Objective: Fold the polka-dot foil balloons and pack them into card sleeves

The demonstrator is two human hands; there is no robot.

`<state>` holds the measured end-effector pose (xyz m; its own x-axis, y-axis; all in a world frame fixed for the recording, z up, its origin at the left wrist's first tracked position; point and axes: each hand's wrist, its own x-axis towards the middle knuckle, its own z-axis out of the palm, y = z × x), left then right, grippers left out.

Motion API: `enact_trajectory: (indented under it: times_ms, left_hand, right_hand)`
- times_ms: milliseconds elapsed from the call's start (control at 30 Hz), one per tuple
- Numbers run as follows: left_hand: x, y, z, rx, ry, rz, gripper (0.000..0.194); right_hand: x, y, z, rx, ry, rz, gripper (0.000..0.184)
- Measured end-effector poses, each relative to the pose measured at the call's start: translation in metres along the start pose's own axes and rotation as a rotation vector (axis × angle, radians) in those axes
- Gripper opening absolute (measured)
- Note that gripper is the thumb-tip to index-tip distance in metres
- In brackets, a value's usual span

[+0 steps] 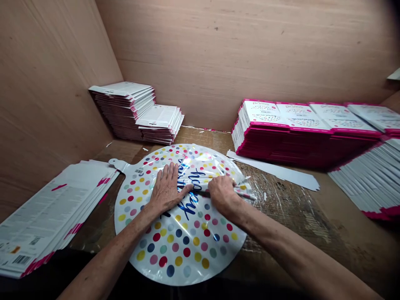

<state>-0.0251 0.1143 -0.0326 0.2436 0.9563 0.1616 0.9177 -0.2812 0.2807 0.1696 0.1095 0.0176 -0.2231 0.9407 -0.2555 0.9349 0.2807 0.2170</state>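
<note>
One long stack of white printed cards [53, 212] is lying at far left, and two smaller stacks [161, 123] are sitting against the plywood wall [203, 54] behind it. In the middle, one round foil balloon [184, 237], shiny and covered in coloured dots, is lying flat on brown cardboard [312, 233], its upper part folded over. The left hand [167, 189] is pressing down on it, spread wide; the right hand [222, 193] is closing on the fold (along with one thin rod [240, 195], its kind unclear). At right, pink-edged stacks [306, 129] are lining the wall.
</note>
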Motion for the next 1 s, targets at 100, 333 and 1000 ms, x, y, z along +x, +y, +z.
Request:
enact_trajectory:
  times_ms: [100,333,1000]
  left_hand:
    - [-0.017,0.016,-0.024,-0.265,0.095,-0.161,0.081]
    - [-0.076,0.086,-0.033,-1.401,-0.320,-0.545,0.058]
    - [-0.105,0.002,-0.056,0.069,0.223,-0.104,0.071]
  right_hand:
    - [-0.028,-0.013,-0.009,-0.001,-0.101,0.012,0.021]
    - [-0.099,-0.030,-0.012,0.292,0.078,-0.038,0.044]
    - [-0.092,-0.017,0.057,0.208,0.611,-0.640,0.041]
